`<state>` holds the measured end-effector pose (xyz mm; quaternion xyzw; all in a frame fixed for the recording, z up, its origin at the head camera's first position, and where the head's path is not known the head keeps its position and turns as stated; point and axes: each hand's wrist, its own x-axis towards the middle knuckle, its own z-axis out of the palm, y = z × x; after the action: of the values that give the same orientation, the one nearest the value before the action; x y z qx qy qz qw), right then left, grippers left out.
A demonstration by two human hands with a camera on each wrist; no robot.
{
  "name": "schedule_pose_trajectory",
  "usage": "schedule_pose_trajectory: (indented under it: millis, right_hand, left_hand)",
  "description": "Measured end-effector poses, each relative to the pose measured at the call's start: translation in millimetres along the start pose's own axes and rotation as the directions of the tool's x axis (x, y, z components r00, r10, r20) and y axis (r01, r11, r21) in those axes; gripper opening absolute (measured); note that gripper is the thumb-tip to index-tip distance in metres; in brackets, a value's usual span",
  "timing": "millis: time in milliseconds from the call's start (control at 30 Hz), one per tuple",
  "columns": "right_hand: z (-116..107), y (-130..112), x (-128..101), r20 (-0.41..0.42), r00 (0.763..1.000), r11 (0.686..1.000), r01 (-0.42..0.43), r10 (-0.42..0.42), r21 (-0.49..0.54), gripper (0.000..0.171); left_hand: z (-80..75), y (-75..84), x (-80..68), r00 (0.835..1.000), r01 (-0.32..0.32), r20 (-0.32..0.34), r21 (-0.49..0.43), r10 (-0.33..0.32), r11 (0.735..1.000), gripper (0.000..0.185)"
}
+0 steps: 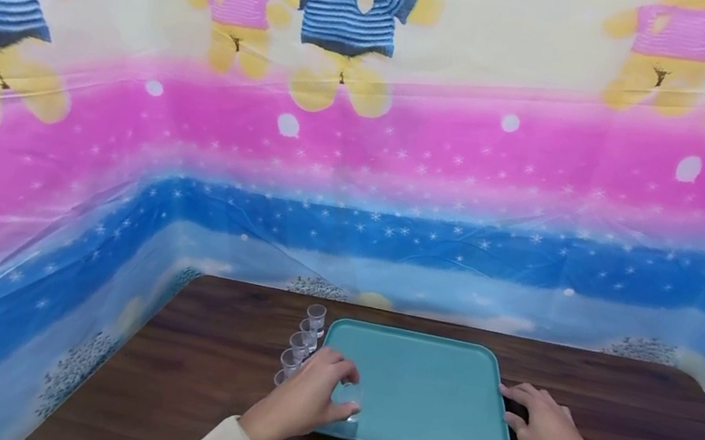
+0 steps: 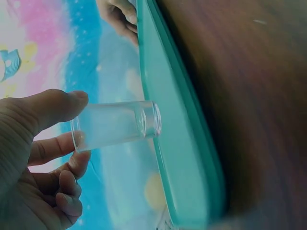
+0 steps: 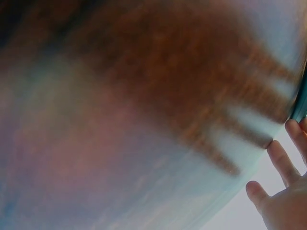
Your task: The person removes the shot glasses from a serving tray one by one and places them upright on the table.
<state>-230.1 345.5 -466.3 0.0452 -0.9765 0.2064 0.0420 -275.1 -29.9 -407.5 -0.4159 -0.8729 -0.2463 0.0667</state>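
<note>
A small clear cup (image 2: 112, 125) is pinched near its rim between the thumb and fingers of my left hand (image 1: 308, 399). It is upright, base down, over the left part of a turquoise tray (image 1: 420, 397). I cannot tell whether its base touches the tray. My right hand (image 1: 545, 429) rests at the tray's right edge with relaxed, spread fingers, holding nothing. In the right wrist view its fingers (image 3: 284, 163) meet the glossy tabletop. Several similar clear cups (image 1: 300, 342) stand in a row along the tray's left side, the nearest partly hidden by my left hand.
The tray lies on a dark brown wooden table (image 1: 202, 351). A printed cloth (image 1: 420, 240) with bears and stars hangs behind the table and along its sides. A dark object (image 1: 513, 408) shows beside my right hand; its kind is unclear.
</note>
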Motion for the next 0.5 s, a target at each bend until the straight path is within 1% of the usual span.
schedule_pose_trajectory:
  millis: [133,267,433,500]
  right_hand:
    - [-2.5,2.4,-1.2,0.004,1.0,1.0,0.007,-0.007,-0.003,0.044]
    - [-2.2,2.3,-1.3,0.004,1.0,1.0,0.009,-0.009,-0.005,0.044]
    - [-1.2,-0.3,0.6,0.012,1.0,1.0,0.016,-0.016,0.001,0.044]
    - [-1.0,-1.4,1.8,0.018,1.0,1.0,0.02,-0.02,-0.001,0.044]
  left_hand:
    - [-8.2,-6.2,-15.0,0.999,0.043,-0.028,0.022,-0.042,0.999,0.022]
    - [-14.8,-14.1,-30.3,0.994,0.077,-0.082,0.038,-0.074,0.996,0.022]
    - [-23.8,-26.2,-52.9,0.98,0.143,-0.147,0.035,-0.136,0.989,0.024]
    - [-26.0,-31.1,-61.3,0.974,0.172,-0.159,0.042,-0.163,0.984,0.025]
